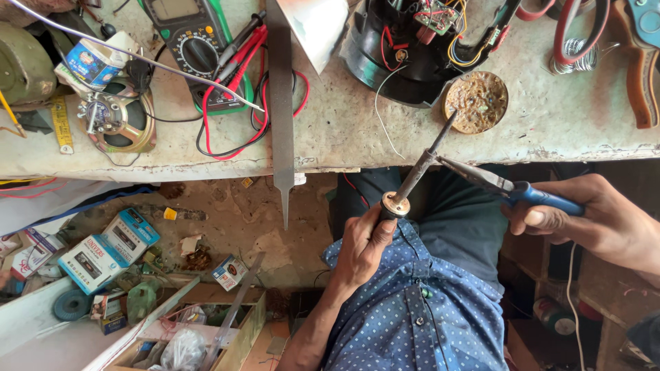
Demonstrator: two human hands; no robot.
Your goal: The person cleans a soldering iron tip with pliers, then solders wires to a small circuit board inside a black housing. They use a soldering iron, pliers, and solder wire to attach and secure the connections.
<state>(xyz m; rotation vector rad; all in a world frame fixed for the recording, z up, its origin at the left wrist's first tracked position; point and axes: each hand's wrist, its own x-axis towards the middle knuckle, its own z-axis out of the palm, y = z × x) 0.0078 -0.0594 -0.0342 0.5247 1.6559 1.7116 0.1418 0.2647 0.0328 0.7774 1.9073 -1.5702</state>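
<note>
From the head camera, looking straight down: the left hand, lower centre of the frame, is clenched around the handle of a long dark soldering iron with a pale wooden collar, and its tip slants up to touch the edge of a round tin of brown, crusted flux on the bench. Over at the right edge, the right hand grips the blue handles of slim needle-nose pliers, whose points reach in just beside the iron's shaft.

Up top, the pale, scuffed workbench carries a black appliance housing with coloured wires spilling out just left of the tin. A long grey metal file lies upright across the bench edge at centre. Upper left sits a green-edged multimeter with red and black leads, and beside it a small bare speaker with a brass-coloured frame.

Lower left, on the floor, a blue-and-white cardboard box lies above an open wooden tray of odds and ends.
</note>
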